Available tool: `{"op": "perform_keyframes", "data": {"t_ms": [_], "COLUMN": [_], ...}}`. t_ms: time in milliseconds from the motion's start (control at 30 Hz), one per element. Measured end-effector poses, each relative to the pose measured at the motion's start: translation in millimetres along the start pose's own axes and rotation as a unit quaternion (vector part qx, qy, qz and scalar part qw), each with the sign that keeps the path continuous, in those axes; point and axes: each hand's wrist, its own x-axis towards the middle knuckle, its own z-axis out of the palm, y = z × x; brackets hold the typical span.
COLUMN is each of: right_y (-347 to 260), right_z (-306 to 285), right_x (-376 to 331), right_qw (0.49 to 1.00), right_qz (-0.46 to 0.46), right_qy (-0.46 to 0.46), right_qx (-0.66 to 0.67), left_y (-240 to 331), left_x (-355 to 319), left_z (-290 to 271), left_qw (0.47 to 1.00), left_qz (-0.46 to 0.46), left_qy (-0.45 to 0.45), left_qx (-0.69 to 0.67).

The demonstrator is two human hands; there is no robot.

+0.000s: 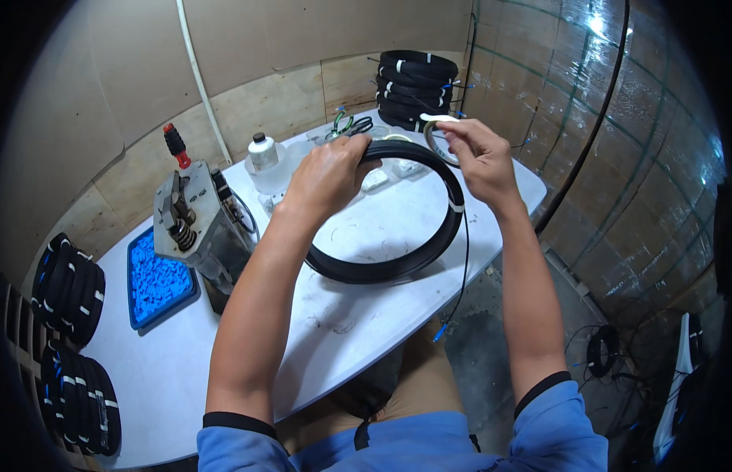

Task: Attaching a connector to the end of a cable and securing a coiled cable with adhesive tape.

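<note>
A coil of black cable (382,271) stands tilted over the white table, one white band around its right side. My left hand (327,175) is closed around the coil's upper left part. From the coil's right side a loose cable end hangs past the table edge, tipped with a blue connector (440,333). Just beyond the coil's upper right, my right hand (482,161) pinches a ring-shaped roll of tape (431,140), with a white piece at its top. My right fingers hide part of the roll.
A metal bench device (194,216) with a red-black handle stands left, beside a tray (165,316) of small blue pieces. Behind it is a white bottle (263,151). Stacked cable coils (417,86) sit at the far end, more coils (81,401) at the left edge. Boxes (563,102) line the right.
</note>
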Motion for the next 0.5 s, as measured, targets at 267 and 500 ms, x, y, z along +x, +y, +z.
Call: {"op": "perform_keyframes", "data": {"t_ms": [267, 500], "right_y": [-76, -73], "right_z": [-16, 12], "right_x": [53, 107], "right_qw": [0.985, 0.934], "right_qz": [0.015, 0.192], "right_qy": [-0.058, -0.23], "right_qx": [-0.164, -0.195], "left_y": [7, 15], "left_x": [1, 6], "left_z": [-2, 2], "left_qw": [0.999, 0.998], "left_qz": [-0.039, -0.043], "left_qy": [-0.015, -0.006], "left_qx": [0.033, 0.049]}}
